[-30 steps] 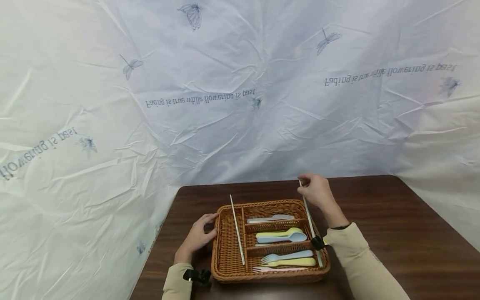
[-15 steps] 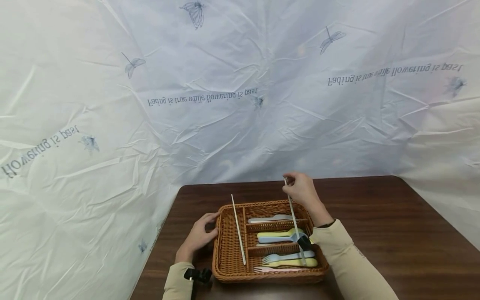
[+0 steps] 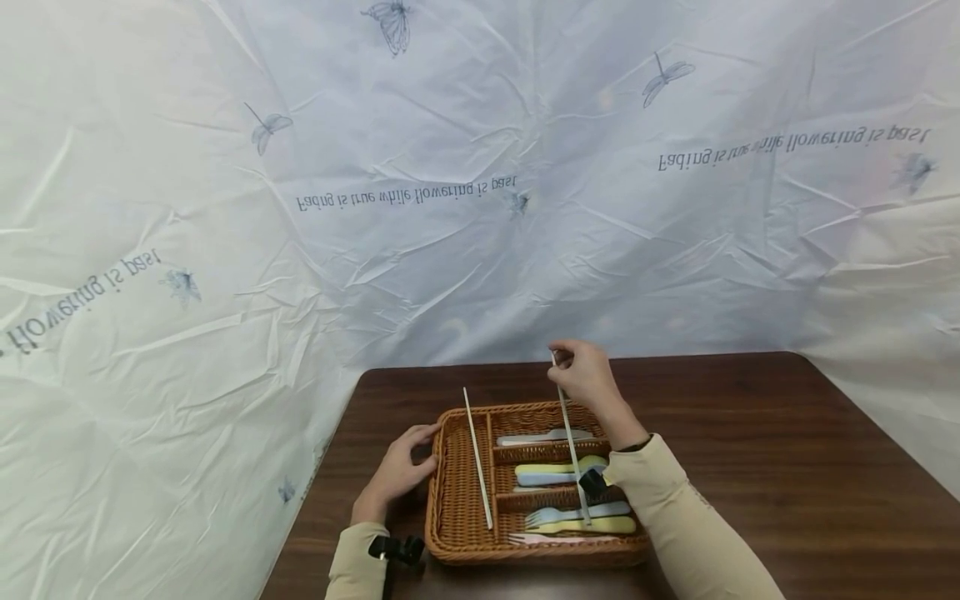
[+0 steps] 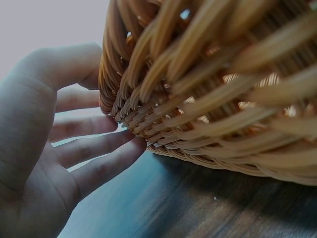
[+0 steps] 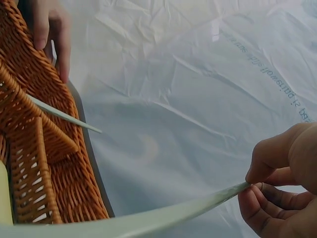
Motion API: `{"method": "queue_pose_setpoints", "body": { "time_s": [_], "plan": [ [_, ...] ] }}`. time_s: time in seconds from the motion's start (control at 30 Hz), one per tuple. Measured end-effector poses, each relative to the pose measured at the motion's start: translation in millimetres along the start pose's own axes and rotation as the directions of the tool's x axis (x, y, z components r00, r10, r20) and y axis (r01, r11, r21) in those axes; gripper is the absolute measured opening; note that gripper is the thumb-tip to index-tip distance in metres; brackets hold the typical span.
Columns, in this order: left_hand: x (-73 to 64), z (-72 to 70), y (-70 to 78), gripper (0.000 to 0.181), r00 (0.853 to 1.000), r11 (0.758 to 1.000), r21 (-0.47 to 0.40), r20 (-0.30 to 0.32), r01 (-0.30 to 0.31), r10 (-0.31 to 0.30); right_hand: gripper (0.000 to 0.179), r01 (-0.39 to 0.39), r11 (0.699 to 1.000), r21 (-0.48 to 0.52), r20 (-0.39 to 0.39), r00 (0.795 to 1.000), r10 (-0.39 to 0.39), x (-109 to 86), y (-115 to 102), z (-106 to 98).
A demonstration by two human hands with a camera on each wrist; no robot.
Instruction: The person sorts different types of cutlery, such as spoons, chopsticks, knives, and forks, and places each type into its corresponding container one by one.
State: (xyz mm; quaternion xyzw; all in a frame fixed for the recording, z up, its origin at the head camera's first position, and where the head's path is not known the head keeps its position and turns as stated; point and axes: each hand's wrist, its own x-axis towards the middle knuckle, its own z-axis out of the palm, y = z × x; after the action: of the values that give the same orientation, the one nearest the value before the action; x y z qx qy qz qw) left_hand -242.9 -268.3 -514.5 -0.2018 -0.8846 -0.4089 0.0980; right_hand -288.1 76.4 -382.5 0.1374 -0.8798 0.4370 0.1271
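Note:
A brown wicker cutlery basket (image 3: pixel 457 492) stands on the dark wooden table. My left hand (image 3: pixel 405 467) rests against its left end, and the left wrist view shows the fingers fairly straight against the woven outer wall. With thumb and fingers, my right hand (image 3: pixel 588 375) pinches the far end of a pale chopstick (image 5: pixel 163 215), which slants over the basket's right-hand compartments, its near end above the forks. A second pale chopstick (image 3: pixel 477 467) lies lengthwise in the long left compartment, its far tip poking out past the back rim.
On the right side, dividers split the basket into three compartments. They hold pale knives (image 3: pixel 540 437), yellow and blue spoons (image 3: pixel 536 478), and blue, yellow and pink forks (image 3: pixel 558 527). A white printed cloth (image 3: pixel 480 275) hangs behind the table (image 3: pixel 750 433).
My right hand has carried the chopstick leftward, from the basket's right edge to over the middle of the cutlery compartments. My left hand keeps its place at the basket's left end.

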Motion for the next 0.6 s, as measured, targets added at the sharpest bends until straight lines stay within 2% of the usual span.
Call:
{"method": "queue_pose_setpoints", "body": {
  "time_s": [0.6],
  "plan": [
    [-1.4,0.0,0.4,0.052,1.0,1.0,0.0,0.007,0.009,-0.009,0.042,0.037,0.995,0.097,-0.017,0.999,-0.035,1.8,-19,18]
  ]
}}
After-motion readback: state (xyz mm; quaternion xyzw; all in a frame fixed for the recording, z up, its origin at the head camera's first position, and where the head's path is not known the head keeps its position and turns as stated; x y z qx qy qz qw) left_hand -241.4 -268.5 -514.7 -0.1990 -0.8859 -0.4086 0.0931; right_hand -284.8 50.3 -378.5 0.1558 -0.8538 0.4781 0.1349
